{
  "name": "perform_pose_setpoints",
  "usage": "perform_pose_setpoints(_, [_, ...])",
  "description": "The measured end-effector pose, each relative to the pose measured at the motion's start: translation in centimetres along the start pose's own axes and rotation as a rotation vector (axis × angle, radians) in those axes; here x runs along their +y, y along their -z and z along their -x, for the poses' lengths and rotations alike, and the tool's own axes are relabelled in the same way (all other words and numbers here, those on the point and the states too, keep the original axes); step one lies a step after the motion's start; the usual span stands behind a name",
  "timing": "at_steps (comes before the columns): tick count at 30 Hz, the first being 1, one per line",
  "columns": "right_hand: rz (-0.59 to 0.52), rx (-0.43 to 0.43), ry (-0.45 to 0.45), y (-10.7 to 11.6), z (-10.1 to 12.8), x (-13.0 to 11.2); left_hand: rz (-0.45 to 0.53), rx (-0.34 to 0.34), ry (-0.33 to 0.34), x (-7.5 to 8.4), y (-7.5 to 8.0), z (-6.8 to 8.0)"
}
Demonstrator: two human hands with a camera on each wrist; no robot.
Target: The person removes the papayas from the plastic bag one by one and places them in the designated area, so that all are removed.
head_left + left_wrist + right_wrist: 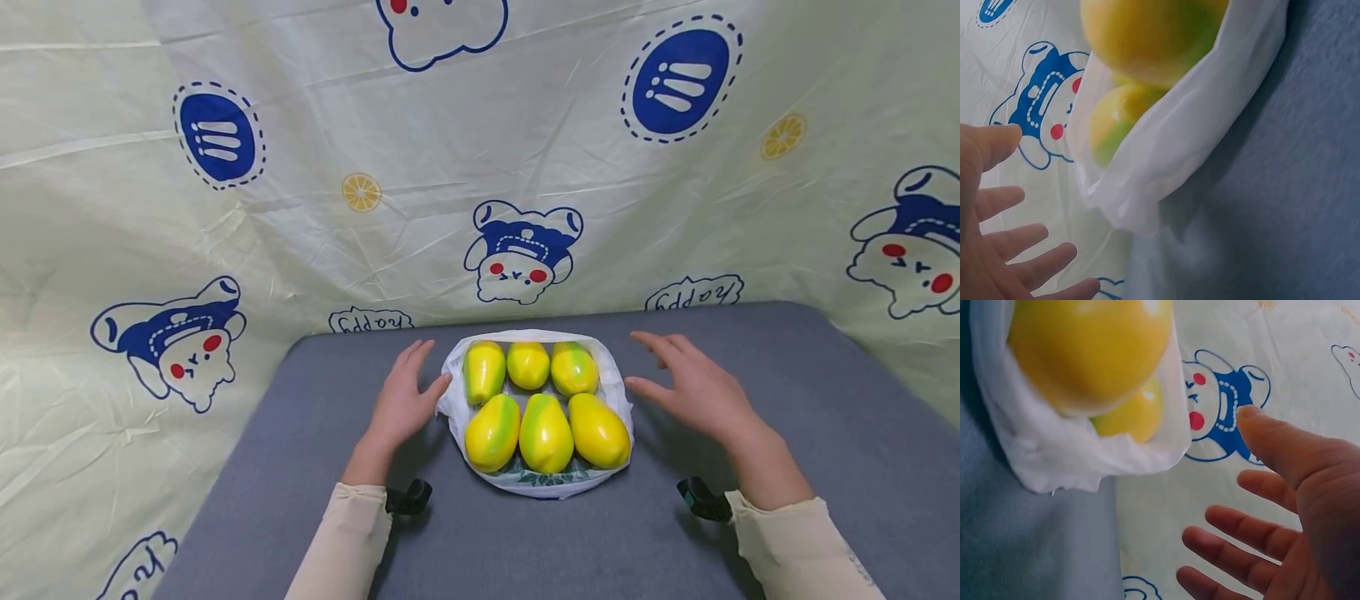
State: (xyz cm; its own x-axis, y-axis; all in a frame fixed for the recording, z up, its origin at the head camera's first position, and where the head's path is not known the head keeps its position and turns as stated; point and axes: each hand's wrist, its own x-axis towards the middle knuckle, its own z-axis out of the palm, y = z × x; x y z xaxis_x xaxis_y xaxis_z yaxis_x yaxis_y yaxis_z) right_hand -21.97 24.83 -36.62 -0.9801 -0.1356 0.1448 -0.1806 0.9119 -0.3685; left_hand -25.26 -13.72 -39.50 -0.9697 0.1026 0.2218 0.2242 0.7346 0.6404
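Several yellow-green fruits (545, 432) lie in two rows inside an opened white plastic bag (617, 392) on the grey table (525, 542). My left hand (420, 375) lies flat beside the bag's left edge, fingers straight, thumb close to the plastic. My right hand (667, 371) hovers just right of the bag, fingers spread, holding nothing. In the left wrist view the left hand (1004, 250) is spread out, a little apart from the bag (1166, 156) and a fruit (1141, 31). In the right wrist view the right hand (1272, 506) is splayed beside the bag (1072, 450) and a fruit (1085, 350).
A pale cloth printed with blue cartoon bears (521, 250) hangs behind and around the table. Grey table surface (825, 400) stretches to both sides of the bag and in front of it. Black wrist-camera mounts (408, 497) sit at both cuffs.
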Motion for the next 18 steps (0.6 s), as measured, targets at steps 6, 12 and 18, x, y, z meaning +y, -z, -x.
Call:
perform_pose_setpoints(6, [-0.09,-0.043,0.046,0.2,0.2,-0.8,0.142,0.015,0.018,0.1,-1.0,-0.1])
perform_pose_setpoints(12, [-0.183,-0.082,0.112,-0.1,0.3,-1.4,0.325,-0.028,0.154,0.4,-2.1,-0.2])
perform_pose_setpoints(18, [-0.264,-0.13,0.154,-0.4,0.4,-2.2,0.454,-0.036,0.207,0.3,-2.8,-0.3])
